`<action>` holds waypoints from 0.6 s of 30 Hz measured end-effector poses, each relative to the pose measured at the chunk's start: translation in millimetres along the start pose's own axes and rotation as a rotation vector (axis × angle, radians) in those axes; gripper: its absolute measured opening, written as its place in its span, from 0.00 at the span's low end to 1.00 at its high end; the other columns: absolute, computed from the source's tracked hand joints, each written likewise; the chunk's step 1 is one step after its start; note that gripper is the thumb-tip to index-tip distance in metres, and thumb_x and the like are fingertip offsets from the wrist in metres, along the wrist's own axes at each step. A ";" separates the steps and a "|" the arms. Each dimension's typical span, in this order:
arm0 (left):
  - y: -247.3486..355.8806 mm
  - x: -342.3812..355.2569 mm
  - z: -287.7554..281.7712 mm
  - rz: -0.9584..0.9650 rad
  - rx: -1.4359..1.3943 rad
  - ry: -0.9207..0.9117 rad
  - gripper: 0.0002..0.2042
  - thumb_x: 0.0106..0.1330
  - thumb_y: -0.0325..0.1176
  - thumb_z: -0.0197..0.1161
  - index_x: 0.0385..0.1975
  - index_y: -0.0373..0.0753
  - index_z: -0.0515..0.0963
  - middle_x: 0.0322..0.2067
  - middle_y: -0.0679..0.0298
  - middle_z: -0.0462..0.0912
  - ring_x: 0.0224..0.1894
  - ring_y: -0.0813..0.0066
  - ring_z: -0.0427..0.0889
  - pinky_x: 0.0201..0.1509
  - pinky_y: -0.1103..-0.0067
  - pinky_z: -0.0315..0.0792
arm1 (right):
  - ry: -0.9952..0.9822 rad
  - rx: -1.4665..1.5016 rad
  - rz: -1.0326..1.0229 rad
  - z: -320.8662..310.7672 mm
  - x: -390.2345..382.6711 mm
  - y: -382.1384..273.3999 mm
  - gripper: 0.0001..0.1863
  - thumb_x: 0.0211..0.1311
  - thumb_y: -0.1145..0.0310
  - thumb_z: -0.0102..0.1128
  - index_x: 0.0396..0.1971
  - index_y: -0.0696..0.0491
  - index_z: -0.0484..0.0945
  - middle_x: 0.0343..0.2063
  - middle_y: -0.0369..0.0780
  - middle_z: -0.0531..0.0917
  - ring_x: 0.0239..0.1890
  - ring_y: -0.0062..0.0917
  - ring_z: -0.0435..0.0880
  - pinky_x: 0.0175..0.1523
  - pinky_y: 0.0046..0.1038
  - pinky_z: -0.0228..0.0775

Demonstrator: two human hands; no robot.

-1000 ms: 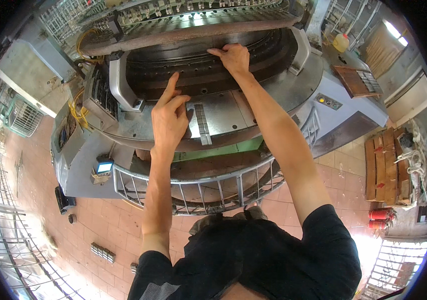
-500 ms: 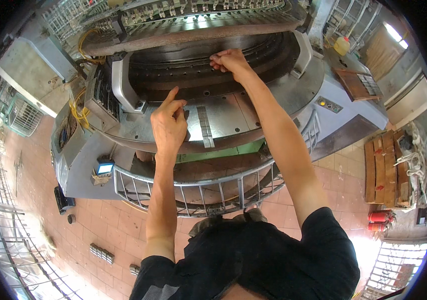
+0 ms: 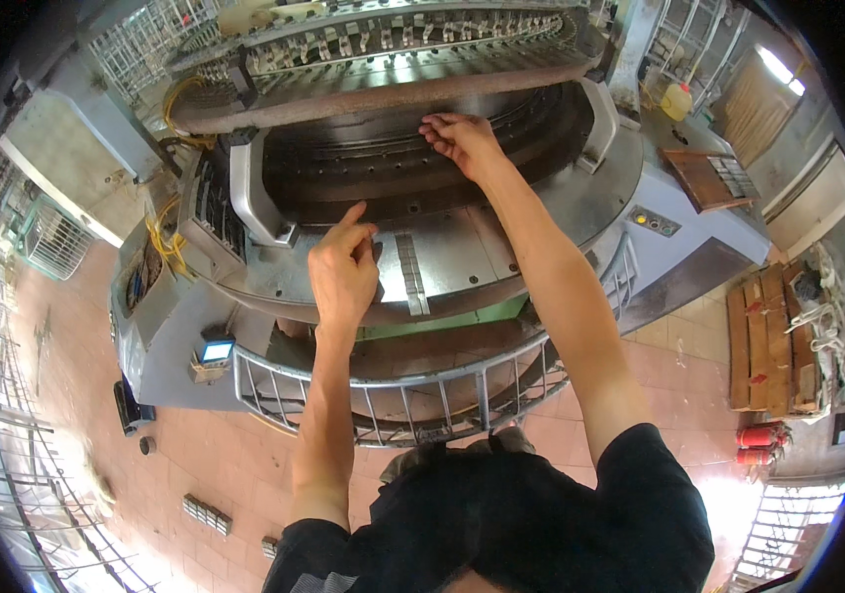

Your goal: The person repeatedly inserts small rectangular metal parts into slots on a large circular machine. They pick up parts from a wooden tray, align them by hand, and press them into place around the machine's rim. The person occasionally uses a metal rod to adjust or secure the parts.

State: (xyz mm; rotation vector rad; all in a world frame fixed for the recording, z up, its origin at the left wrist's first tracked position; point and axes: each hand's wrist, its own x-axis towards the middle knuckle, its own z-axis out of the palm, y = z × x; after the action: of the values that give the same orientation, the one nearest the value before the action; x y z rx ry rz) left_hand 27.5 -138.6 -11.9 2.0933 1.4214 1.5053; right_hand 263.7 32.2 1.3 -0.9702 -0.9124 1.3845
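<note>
A large circular knitting machine [image 3: 462, 222] stands before me, with a round steel table around a dark, curved drum. Over its front left part is my left hand [image 3: 343, 269], index finger stretched toward the drum and the other fingers loosely bent. No held thing shows in it. My right hand [image 3: 460, 140] reaches further in, at the drum just under the upper ring [image 3: 383, 96]. Its thumb and fingertips are pinched together, and whatever may be between them is too small to make out. A segmented metal strip [image 3: 410, 274] lies on the table between my forearms.
Two grey uprights [image 3: 247, 188] [image 3: 600, 124] flank the opening. A curved metal railing [image 3: 422, 395] runs between me and the machine. A small lit screen [image 3: 216, 352] sits low left, a button panel [image 3: 654, 220] at right. Wooden crate boards [image 3: 768, 341] and red extinguishers [image 3: 758, 445] stand far right.
The view has tipped slightly, so the machine sits lower in the picture. My right hand stays at the drum, its fingers a little less curled. My left hand keeps its place over the table.
</note>
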 end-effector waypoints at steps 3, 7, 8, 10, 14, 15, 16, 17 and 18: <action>0.8 0.3 0.3 0.003 -0.007 0.004 0.09 0.55 0.14 0.60 0.33 0.26 0.84 0.51 0.49 0.85 0.30 0.58 0.87 0.34 0.73 0.78 | -0.072 -0.020 -0.011 1.1 -1.7 -1.5 0.13 0.70 0.78 0.57 0.51 0.65 0.79 0.42 0.44 0.86 0.37 0.22 0.84 0.40 0.20 0.77; -0.8 0.4 1.8 0.009 -0.004 0.001 0.09 0.54 0.13 0.60 0.33 0.27 0.83 0.49 0.49 0.85 0.32 0.56 0.87 0.35 0.73 0.79 | -0.145 0.053 0.027 5.0 0.2 3.5 0.10 0.71 0.78 0.57 0.47 0.64 0.81 0.39 0.44 0.87 0.35 0.23 0.83 0.37 0.23 0.77; -1.3 0.1 2.0 0.015 -0.013 0.005 0.09 0.54 0.13 0.60 0.33 0.27 0.83 0.49 0.49 0.86 0.33 0.56 0.87 0.35 0.72 0.79 | -0.146 0.092 0.030 5.2 1.9 5.4 0.10 0.70 0.78 0.56 0.47 0.64 0.81 0.39 0.44 0.87 0.34 0.23 0.83 0.37 0.22 0.77; -1.9 -0.4 2.1 0.012 -0.028 0.007 0.09 0.55 0.13 0.60 0.33 0.27 0.83 0.49 0.49 0.86 0.33 0.55 0.87 0.35 0.72 0.79 | -0.122 0.214 0.056 2.9 6.7 7.5 0.09 0.70 0.79 0.56 0.45 0.65 0.81 0.37 0.44 0.87 0.32 0.22 0.82 0.35 0.22 0.76; -1.7 0.3 0.5 0.036 -0.015 0.013 0.08 0.56 0.14 0.59 0.33 0.27 0.84 0.48 0.50 0.86 0.34 0.56 0.88 0.35 0.73 0.79 | 0.047 0.278 0.022 -2.9 4.1 0.8 0.08 0.68 0.75 0.60 0.40 0.65 0.82 0.32 0.43 0.86 0.27 0.21 0.80 0.30 0.20 0.73; -1.4 0.2 -0.3 0.007 -0.022 0.001 0.09 0.56 0.14 0.60 0.34 0.28 0.84 0.48 0.51 0.86 0.34 0.57 0.88 0.36 0.73 0.79 | 0.192 0.210 0.003 -3.2 -4.6 -3.5 0.09 0.68 0.74 0.61 0.39 0.66 0.82 0.30 0.42 0.86 0.25 0.21 0.80 0.29 0.20 0.72; -1.2 0.9 -0.5 -0.021 -0.030 -0.013 0.09 0.57 0.14 0.60 0.34 0.28 0.84 0.48 0.51 0.87 0.34 0.57 0.88 0.36 0.74 0.79 | 0.218 0.062 -0.106 2.5 -17.3 -4.6 0.10 0.67 0.71 0.63 0.34 0.65 0.82 0.28 0.41 0.86 0.23 0.20 0.79 0.25 0.21 0.69; -1.2 1.6 -1.2 -0.012 -0.041 -0.011 0.09 0.57 0.15 0.60 0.35 0.28 0.84 0.48 0.52 0.87 0.34 0.58 0.88 0.37 0.74 0.79 | 0.173 -0.086 -0.137 5.7 -37.0 -7.8 0.10 0.68 0.71 0.62 0.35 0.65 0.82 0.27 0.41 0.85 0.23 0.19 0.79 0.25 0.20 0.67; -1.4 3.1 -2.2 -0.006 -0.051 -0.012 0.09 0.58 0.15 0.60 0.36 0.28 0.84 0.48 0.52 0.87 0.34 0.58 0.88 0.37 0.75 0.79 | 0.140 -0.248 -0.141 9.3 -61.5 -11.1 0.11 0.69 0.70 0.62 0.36 0.65 0.82 0.27 0.41 0.85 0.24 0.19 0.78 0.24 0.20 0.66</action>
State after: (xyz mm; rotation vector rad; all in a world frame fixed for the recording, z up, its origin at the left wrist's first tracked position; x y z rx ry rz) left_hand 25.0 -136.3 -9.7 2.0632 1.3684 1.5077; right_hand 259.0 -28.7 17.6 -1.1515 -1.0417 1.0870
